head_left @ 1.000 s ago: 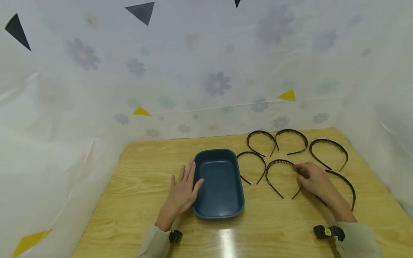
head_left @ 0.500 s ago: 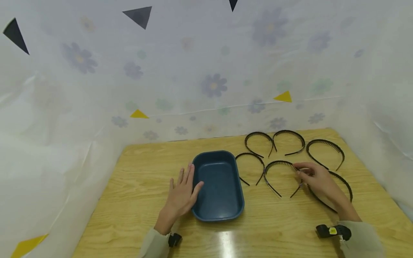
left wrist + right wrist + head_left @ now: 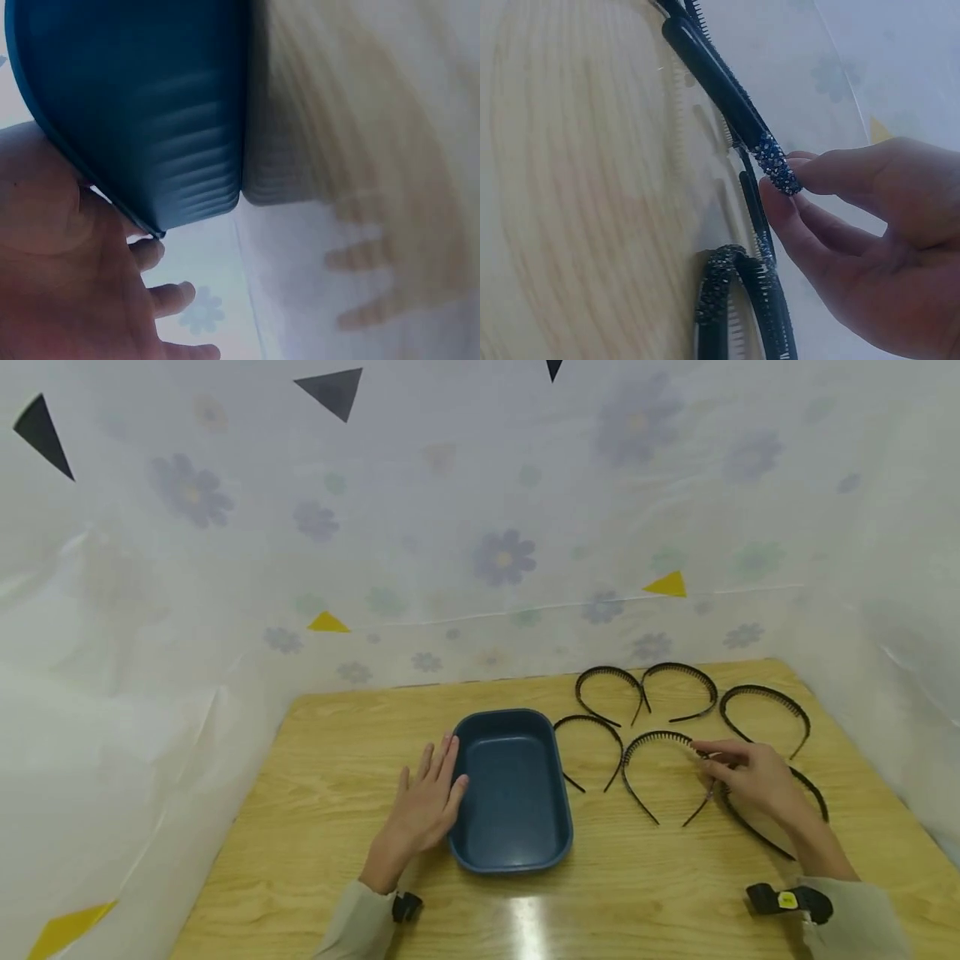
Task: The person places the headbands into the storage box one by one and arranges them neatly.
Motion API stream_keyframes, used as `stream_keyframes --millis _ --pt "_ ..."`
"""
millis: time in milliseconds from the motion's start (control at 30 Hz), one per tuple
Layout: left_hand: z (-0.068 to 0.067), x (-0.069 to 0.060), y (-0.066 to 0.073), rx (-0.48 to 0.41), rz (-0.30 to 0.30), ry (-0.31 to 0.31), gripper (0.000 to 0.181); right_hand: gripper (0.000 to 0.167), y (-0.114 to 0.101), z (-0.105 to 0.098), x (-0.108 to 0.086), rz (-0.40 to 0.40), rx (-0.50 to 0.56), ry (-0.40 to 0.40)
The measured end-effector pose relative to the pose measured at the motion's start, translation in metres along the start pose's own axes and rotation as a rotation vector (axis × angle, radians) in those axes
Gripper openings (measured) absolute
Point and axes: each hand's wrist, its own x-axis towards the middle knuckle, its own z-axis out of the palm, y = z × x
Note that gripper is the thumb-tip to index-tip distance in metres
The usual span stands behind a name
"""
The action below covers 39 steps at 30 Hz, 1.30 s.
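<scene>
My left hand [image 3: 423,806] lies along the left rim of a dark blue rectangular tub [image 3: 510,793], its fingers straight and its thumb over the edge. In the left wrist view the palm touches the tub's rim [image 3: 71,154]. My right hand [image 3: 757,781] pinches a black toothed headband [image 3: 654,736] between thumb and fingertips, on the right side of its arc. Glittering stones cover the pinched part of this headband [image 3: 776,161] in the right wrist view. Whether it is raised off the table I cannot tell. The right forearm partly hides another headband [image 3: 757,837].
More black headbands lie on the wooden table [image 3: 337,760]: one headband [image 3: 588,718] beside the tub, two at the back, including a headband [image 3: 678,668], and one headband [image 3: 765,690] at the far right. White flowered sheeting [image 3: 420,552] surrounds the table.
My right hand and forearm have shifted slightly right, and the wrist has turned, with the fingertips still at the same headband. The left hand and the tub stay put. The head view has wobbled slightly.
</scene>
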Motion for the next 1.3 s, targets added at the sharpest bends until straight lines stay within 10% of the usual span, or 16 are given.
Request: stream_keyframes --millis 1300 --pt "-0.002 0.006 0.001 0.055 -0.077 -0.010 0.063 0.032 -0.086 0.024 0.029 -0.165 0.134 0.216"
